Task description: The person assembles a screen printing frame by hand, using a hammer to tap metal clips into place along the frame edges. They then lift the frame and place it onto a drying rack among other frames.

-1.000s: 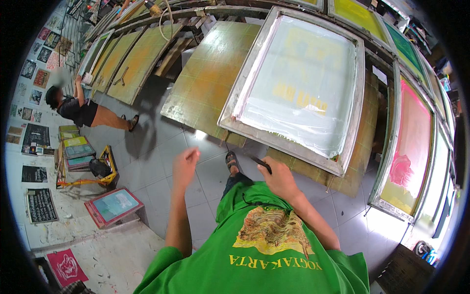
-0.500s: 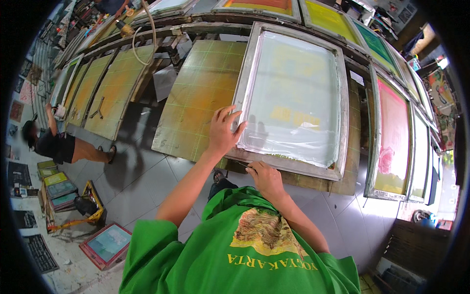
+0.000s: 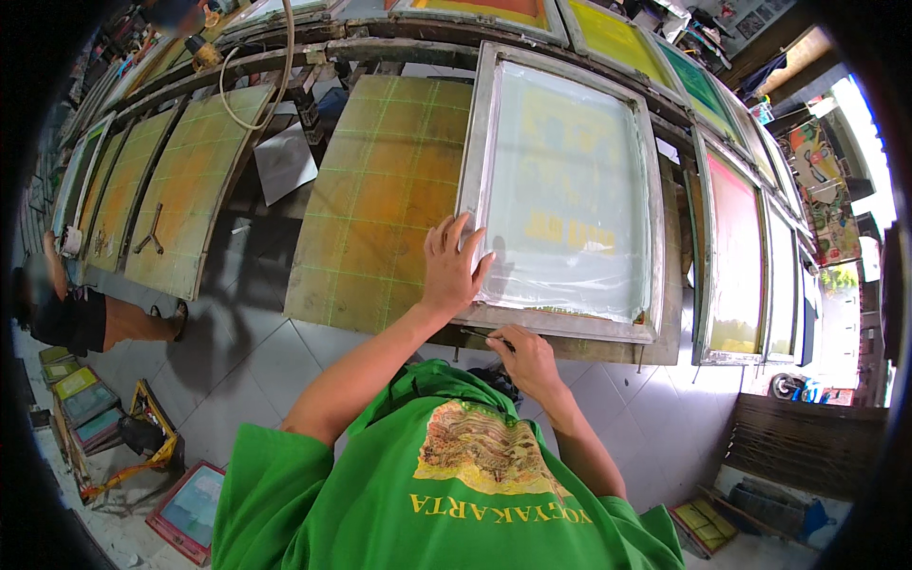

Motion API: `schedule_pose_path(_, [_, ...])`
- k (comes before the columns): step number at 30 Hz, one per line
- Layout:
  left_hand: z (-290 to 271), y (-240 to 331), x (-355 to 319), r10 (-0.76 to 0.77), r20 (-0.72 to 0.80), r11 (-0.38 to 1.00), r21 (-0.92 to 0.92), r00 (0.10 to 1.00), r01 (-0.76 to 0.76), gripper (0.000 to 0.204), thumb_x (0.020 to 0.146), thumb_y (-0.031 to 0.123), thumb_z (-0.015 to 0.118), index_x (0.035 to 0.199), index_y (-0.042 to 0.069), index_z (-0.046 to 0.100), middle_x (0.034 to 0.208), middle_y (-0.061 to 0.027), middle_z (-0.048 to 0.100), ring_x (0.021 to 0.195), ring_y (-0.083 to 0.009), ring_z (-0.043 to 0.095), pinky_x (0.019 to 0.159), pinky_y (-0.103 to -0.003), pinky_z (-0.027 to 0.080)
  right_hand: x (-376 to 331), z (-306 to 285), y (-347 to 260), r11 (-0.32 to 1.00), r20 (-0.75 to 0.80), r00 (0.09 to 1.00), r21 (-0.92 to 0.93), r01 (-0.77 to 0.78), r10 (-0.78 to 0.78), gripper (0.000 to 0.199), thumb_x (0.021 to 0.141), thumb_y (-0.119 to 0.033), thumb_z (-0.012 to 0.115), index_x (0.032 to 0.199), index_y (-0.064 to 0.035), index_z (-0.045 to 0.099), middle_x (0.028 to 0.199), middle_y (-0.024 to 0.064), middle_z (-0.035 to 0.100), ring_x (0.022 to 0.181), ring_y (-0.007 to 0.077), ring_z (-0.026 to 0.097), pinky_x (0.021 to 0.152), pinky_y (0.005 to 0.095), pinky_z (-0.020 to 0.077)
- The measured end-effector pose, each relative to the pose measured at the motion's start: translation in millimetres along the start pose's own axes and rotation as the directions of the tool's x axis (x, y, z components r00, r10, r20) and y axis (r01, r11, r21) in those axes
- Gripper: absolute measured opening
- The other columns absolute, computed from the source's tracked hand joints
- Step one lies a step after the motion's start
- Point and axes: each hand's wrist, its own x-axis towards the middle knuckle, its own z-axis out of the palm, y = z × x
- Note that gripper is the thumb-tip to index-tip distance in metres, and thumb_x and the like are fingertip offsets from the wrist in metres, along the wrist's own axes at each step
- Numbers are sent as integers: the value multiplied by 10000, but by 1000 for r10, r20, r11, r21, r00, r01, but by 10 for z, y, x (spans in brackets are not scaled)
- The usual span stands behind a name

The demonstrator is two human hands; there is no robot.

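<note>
A silk-screen printing frame [image 3: 575, 326] lies on a board in front of me, its pale mesh [image 3: 575, 142] carrying faint yellow shapes. My left hand [image 3: 454, 269] rests on the frame's lower left side, fingers spread and holding nothing. Just below the frame's near edge, my right hand [image 3: 527, 358] is closed in a pinch. Between its fingertips is a thin dark rod [image 3: 475, 332], which points left under the edge. The rod's exact kind is too small to make out.
A gridded, orange-stained board [image 3: 375, 199] lies to the left. Further screen frames [image 3: 731, 247] stand on the right and along the back. A Y-shaped metal tool [image 3: 152, 231] lies on a left board. Another person [image 3: 71, 313] stands at far left. A hose [image 3: 288, 66] hangs at the back.
The view has shifted, so the benches sit further left in it. Both hands stay at the frame's near left corner, the left one slightly further onto the frame. The right still pinches the thin rod.
</note>
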Motion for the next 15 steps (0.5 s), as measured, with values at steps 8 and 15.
schedule_pose_path(8, [-36,4,-20,-3,15,999,-46,1000,4,461,1019,323,719,1386,54,651,1577,-217,456,1463,-460,398,1203,-669,289,206,-198,-166,991,117,991,-124,-51,66,275,1039,-335,696,1082,-75,771,985,172,756,908,417,727,799,523,560])
schedule_pose_path(15, [-100,-20,-27,-8,84,999,-31,996,10,479,1031,369,682,1405,70,666,1618,-232,439,1519,-469,354,1235,-701,246,418,-323,-145,981,260,954,-160,-109,149,307,1029,-379,709,1038,-89,808,881,186,767,840,395,744,793,524,571])
